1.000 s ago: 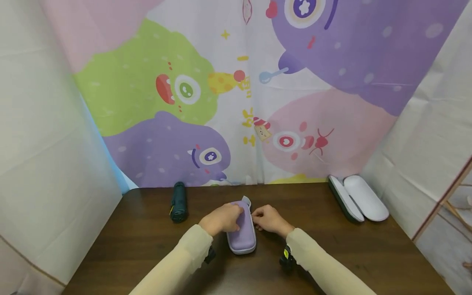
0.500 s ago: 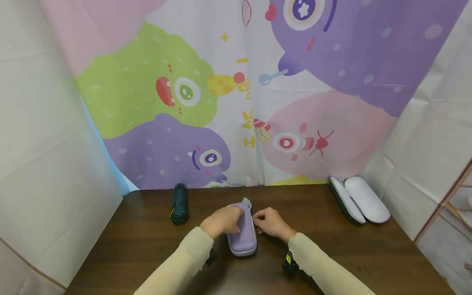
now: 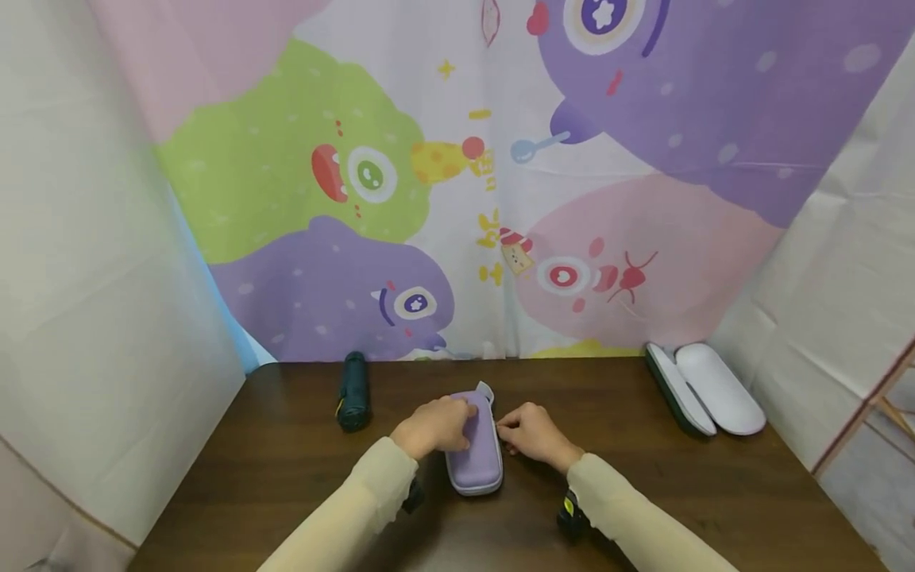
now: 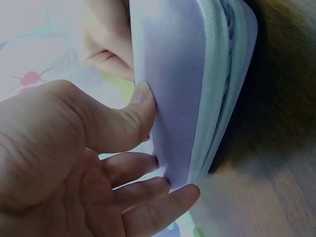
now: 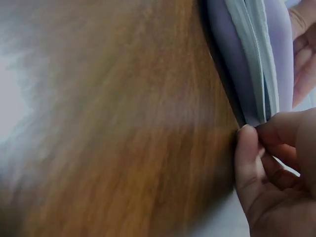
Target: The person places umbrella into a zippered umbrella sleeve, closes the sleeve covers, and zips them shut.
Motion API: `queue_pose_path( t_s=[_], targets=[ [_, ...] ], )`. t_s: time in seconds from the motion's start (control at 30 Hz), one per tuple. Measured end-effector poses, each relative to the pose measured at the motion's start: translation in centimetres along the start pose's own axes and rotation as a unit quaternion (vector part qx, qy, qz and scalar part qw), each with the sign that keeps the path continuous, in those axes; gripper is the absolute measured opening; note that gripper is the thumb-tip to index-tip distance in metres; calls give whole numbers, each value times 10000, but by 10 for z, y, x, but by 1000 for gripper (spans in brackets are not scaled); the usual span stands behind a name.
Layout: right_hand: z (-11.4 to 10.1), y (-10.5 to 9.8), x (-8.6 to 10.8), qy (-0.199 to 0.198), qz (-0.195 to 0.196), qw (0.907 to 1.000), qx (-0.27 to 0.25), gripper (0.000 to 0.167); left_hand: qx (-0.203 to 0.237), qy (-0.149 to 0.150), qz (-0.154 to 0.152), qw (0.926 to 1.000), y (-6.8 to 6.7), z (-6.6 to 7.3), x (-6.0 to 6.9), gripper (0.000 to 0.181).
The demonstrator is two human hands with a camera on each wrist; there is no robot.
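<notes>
A: Which way are we calling the purple case [image 3: 477, 469]?
B: We're seeing it lying on the brown table [image 3: 286, 485], mid-front, its long axis running away from the person, the far end leaning a touch left. The pale loop [image 3: 487, 392] is sticking out at the far right corner.

A: Hands?
B: We're noting the left hand [image 3: 438, 427] coming in from the left and resting over the lid, thumb apart from the fingers, fingertips pressing on the case. The right hand [image 3: 536, 433] is working at the right long side, thumb and forefinger pinching at the zip [image 5: 260, 54]; we can't tell exactly which bit, as the fingertips are hiding it. Both forearms are angling inward.

A: What are the wrist views adding?
B: We're getting the palm side of the left hand in its own view, the fingers slightly spread. Both wrist views are showing us a dark slit between pale zip bands, which the head view isn't resolving.

A: And the head view only?
B: We're getting the loop there, plus a dark green roll [image 3: 353, 391] standing out at the left and a white-lined case [image 3: 722, 391] lying unfolded at the far right.
</notes>
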State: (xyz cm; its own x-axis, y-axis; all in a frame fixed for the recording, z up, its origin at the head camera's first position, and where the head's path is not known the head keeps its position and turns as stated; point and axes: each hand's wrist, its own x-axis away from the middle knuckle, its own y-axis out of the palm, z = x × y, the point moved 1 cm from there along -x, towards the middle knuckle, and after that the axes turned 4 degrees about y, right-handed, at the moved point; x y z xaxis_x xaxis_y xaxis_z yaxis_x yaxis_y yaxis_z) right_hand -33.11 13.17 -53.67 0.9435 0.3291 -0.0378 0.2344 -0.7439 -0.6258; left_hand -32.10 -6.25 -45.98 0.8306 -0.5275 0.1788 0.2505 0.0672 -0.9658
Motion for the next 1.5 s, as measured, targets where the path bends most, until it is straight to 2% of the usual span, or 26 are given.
queue_pose_path(
  t_s=[0.1,0.23,0.6,0.77,1.17,1.5],
  targets=[
    [-3,-2,2,-237,-137,9989,378,14,0,4,5,10000,-2,-1,0,50],
    [-8,-4,4,-499,-244,9966,601,15,26,-33,-12,10000,-4,-3,0,51],
    [-17,2,1,-748,-249,9885,1288,15,-3,72,-128,9999,-6,-4,1,53],
    [-14,3,3,-764,-162,9891,1246,11,8,64,-143,9999,-6,-3,1,52],
    [-11,1,5,-559,-263,9951,776,14,31,178,-219,9996,-6,-6,0,55],
    [-6,-3,13,-608,-421,9938,831,13,165,146,-262,9994,-3,-7,0,58]
  ],
)
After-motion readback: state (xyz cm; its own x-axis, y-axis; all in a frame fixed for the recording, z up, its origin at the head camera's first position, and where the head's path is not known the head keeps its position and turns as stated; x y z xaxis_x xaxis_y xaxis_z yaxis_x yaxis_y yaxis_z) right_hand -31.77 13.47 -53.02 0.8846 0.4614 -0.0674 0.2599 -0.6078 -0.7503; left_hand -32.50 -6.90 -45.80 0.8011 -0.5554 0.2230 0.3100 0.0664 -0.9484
